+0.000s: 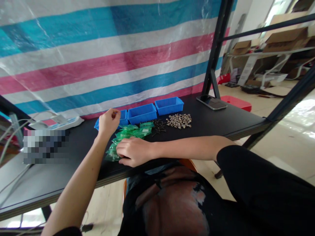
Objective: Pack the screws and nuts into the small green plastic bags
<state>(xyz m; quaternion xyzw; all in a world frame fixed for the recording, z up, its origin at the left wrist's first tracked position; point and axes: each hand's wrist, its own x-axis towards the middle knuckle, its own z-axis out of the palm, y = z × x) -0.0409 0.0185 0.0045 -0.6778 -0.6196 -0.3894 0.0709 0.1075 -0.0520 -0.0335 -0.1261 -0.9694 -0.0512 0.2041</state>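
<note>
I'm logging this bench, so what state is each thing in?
left hand: fingers curled, over the leftmost tray; grip unclear
right hand: resting on the green bags; grip unclear
green bags: heaped; sealed or open, unclear
blue trays: open-topped, in a row
dark screws: loose pile
silver pieces: loose, spread out
phone: flat, screen dark
</note>
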